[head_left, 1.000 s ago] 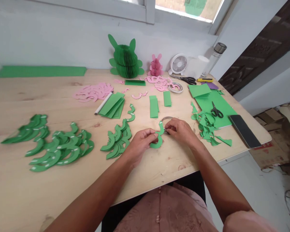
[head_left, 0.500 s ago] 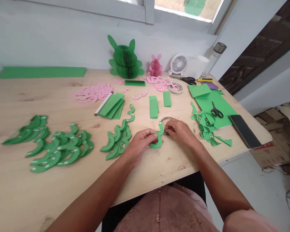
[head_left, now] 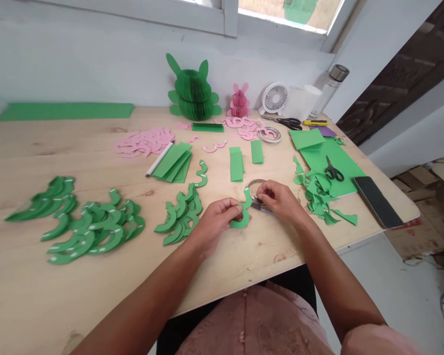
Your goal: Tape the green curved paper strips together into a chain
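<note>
My left hand (head_left: 222, 219) pinches a curvy green paper cutout (head_left: 240, 223) between thumb and fingers, just above the table near its front edge. A small white patch shows at the cutout's upper tip. To its right, my right hand (head_left: 277, 197) is closed, thumb against fingertips; whatever it pinches is too small or hidden to make out. Beneath those fingers lies a tape roll (head_left: 261, 207), dark inside and partly covered by the hand. Left of my left hand is a pile of similar green cutouts (head_left: 181, 214), with one more cutout (head_left: 202, 173) extending behind it.
More green cutouts (head_left: 92, 224) with white patches lie left. Behind are folded green papers (head_left: 173, 162), pink cutouts (head_left: 146, 143), a green honeycomb paper figure (head_left: 194, 96) and a fan (head_left: 275, 97). Scissors (head_left: 333, 170), green scraps (head_left: 318, 192) and a phone (head_left: 377, 202) lie right.
My right hand has shifted slightly right, away from the cutout, uncovering more of the tape roll. My left hand keeps the cutout in nearly the same place.
</note>
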The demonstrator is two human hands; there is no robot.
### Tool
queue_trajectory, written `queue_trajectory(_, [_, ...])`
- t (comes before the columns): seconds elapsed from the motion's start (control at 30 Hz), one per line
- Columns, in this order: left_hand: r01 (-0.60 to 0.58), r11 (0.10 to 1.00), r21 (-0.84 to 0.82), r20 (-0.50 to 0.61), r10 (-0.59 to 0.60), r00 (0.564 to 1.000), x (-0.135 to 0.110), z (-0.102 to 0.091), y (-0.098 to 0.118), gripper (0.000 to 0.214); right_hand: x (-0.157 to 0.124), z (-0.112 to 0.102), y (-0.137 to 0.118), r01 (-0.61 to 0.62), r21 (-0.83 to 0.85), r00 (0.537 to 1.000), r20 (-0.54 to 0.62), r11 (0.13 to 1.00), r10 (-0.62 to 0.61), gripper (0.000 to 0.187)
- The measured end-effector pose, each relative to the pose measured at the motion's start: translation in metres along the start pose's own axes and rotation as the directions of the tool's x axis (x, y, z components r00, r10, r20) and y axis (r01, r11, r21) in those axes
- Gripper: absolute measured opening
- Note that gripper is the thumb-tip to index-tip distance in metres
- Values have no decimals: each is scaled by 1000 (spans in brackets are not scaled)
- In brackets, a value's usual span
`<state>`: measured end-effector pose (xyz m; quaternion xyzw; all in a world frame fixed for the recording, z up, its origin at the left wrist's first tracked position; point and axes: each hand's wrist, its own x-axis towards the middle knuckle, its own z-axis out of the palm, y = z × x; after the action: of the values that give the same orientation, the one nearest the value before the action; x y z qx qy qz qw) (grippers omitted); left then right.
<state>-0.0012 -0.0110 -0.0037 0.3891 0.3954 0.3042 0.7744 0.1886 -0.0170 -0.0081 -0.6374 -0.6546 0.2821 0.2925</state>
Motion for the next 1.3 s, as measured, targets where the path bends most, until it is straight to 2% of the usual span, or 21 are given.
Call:
queue_trajectory(0.17, [6, 1000, 5, -7, -6, 1000, 1, -1, 0, 17, -1, -2, 3, -50, 87, 999, -3, 995, 51, 5])
queue_trajectory(0.27, [8, 1000, 9, -12, -8, 1000, 0, -1, 0, 17, -3, -5, -3, -74, 240, 997, 12, 968, 73, 6])
queue_trajectory(0.4, [7, 1000, -3, -12, -7, 1000, 0, 0, 0, 16, -8, -10, -17, -112, 510, 994, 52, 853, 100, 12])
queue_trajectory(0.57, [-4, 1000, 7, -27, 4, 1000, 0, 2, 0, 14, -12, -8, -21, -157, 660, 986, 57, 735, 159, 16])
queue_trajectory(0.7, [3, 1000, -1, -23, -3, 1000, -2, 3, 1, 18, -13, -3, -20, -193, 775, 975, 83, 602, 206, 18])
queue_trajectory(0.9, [-29, 1000, 6, -73, 29, 997, -1, 0, 3, 20, -13, 0, -26, -184, 861, 972, 85, 475, 221, 16])
queue_trajectory(1.3, [-21, 1000, 5, -113, 22, 993, -2, 1, 6, 21, -15, 5, -24, -166, 892, 981, 107, 421, 161, 12])
